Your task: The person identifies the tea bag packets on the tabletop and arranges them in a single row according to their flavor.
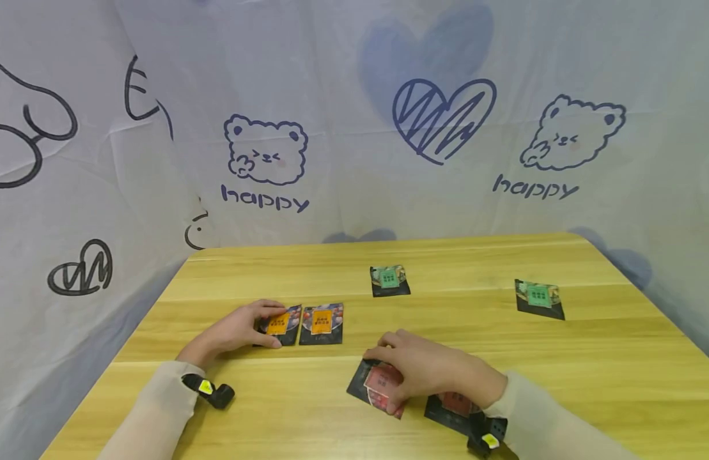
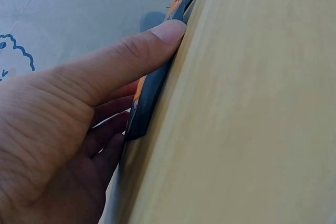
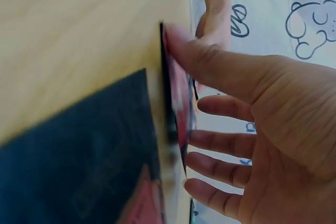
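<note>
My left hand (image 1: pixel 239 329) spans a flat black packet with an orange label (image 1: pixel 278 324) at the left of the table, thumb on its near edge and fingers on the far one. Right beside it lies a second orange-labelled packet (image 1: pixel 321 324), face up. Nearer the front, my right hand (image 1: pixel 426 367) grips a red-labelled packet (image 1: pixel 380 383) between thumb and fingers, and the packet sits askew. Partly hidden under the right wrist is another red-labelled packet (image 1: pixel 446 409), whose dark corner (image 3: pixel 105 140) shows large in the right wrist view.
Two green-labelled packets lie farther back on the wooden table (image 1: pixel 273 275), one near the middle (image 1: pixel 390 280) and one at the right (image 1: pixel 539 298). A pale cloth with drawn bears and hearts (image 1: pixel 354 160) hangs behind the table and along its left side.
</note>
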`<state>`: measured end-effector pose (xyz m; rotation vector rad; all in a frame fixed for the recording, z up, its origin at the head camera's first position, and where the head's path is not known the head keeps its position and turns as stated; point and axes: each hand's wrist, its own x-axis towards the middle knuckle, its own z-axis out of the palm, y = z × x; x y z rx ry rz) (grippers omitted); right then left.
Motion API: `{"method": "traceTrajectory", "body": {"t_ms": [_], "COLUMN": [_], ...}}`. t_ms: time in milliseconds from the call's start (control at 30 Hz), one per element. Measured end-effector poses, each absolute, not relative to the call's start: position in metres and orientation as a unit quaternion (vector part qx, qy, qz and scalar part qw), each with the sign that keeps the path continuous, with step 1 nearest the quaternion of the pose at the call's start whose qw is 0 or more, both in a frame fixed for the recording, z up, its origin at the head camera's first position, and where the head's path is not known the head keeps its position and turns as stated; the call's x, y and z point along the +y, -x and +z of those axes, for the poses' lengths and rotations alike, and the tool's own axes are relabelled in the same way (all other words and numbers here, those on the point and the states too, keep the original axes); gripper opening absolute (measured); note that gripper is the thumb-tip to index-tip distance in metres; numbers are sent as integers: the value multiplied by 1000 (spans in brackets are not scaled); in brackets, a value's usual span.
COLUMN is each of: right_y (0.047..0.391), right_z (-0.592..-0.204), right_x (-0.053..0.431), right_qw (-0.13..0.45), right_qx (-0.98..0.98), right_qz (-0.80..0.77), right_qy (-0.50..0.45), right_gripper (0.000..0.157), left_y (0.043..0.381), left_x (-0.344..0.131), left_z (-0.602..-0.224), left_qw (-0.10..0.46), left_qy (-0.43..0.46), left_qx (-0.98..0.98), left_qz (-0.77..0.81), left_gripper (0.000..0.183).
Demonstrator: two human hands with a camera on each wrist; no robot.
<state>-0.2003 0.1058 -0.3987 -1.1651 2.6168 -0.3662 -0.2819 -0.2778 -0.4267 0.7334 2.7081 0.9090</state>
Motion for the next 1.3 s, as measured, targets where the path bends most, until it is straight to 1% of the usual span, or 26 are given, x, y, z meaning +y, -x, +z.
{"method": "traceTrajectory", "body": {"t_ms": [200, 467, 733, 800, 900, 967, 1200, 1300], "right_y": [200, 205, 209, 208, 206, 204, 209, 211], "right_z": [-395, -397, -398, -398, -399, -399, -401, -402], "right_x": [105, 110, 112, 111, 110, 109, 111, 110], "right_qw": [113, 63, 37, 42, 50, 54, 21, 27], "right_qx": [908, 903, 902, 904, 907, 909, 901, 906], "right_qz": [-114, -90, -80, -71, -63, -57, -42, -53], "right_qy": [386, 415, 422, 419, 413, 410, 431, 420], "right_gripper": [66, 45, 36, 42, 59, 64, 48, 42], "left_y": [282, 282, 281, 281, 282, 282, 283, 284], "left_x": [-278, -278, -277, -277, -277, -277, -276, -276], "left_z": [-428, -427, -427, -428, -429, -430, -432, -432], "left_qw": [96, 94, 94, 96, 95, 95, 94, 91], "left_qy": [-244, -245, -247, -247, -247, -246, -245, -246], "left_qx": [915, 916, 913, 913, 912, 913, 914, 914], "left_qz": [307, 303, 310, 310, 313, 311, 310, 311], "left_gripper": [80, 79, 79, 79, 79, 79, 79, 79]}}
